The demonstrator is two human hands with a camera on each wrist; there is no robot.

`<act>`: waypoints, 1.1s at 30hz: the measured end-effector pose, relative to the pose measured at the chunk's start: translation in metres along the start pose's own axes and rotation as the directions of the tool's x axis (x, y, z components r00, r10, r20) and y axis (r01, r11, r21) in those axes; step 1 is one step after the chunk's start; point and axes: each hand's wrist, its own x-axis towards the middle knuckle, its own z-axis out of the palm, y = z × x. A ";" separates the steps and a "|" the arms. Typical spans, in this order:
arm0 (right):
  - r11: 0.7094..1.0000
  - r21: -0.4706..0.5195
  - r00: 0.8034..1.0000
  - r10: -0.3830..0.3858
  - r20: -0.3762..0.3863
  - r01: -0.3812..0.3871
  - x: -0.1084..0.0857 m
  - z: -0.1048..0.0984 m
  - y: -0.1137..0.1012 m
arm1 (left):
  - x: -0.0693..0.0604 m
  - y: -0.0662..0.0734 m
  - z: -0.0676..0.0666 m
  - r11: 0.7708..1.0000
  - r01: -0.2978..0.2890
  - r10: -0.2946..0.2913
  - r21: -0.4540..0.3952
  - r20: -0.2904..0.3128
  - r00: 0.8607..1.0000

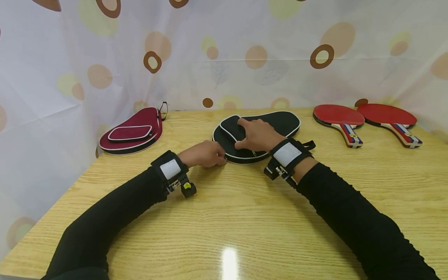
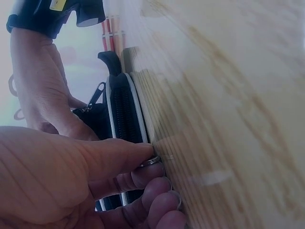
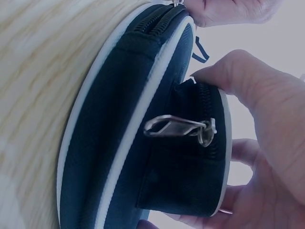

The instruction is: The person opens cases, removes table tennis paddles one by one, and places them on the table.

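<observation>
A black paddle case (image 1: 283, 121) with white piping lies on the table, its wide end to the left. My left hand (image 1: 205, 154) is at the case's lower left edge; in the left wrist view its thumb and forefinger pinch a metal zipper pull (image 2: 150, 161) beside the zipper (image 2: 125, 112). My right hand (image 1: 258, 135) grips the raised front pocket (image 3: 186, 183) of the case, thumb on one side and fingers on the other. The pocket's own zipper pull (image 3: 174, 127) hangs free in the right wrist view.
A dark red case (image 1: 130, 133) with a black loop lies at the left back. Two red paddles (image 1: 337, 114) (image 1: 386, 114) lie at the right back, handles towards the front right. Behind the wooden table (image 1: 196, 233) hangs a patterned sheet (image 1: 196, 35).
</observation>
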 end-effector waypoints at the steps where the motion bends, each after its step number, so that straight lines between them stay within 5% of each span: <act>1: 1.000 -0.002 1.000 0.000 0.002 0.000 0.000 0.000 0.000 | 0.000 0.000 0.000 1.000 -0.002 0.002 0.006 -0.001 1.000; 33: 0.996 0.069 0.997 -0.051 0.052 0.048 -0.001 -0.005 0.016 | 0.001 0.001 0.000 0.999 0.017 -0.017 -0.041 0.008 1.000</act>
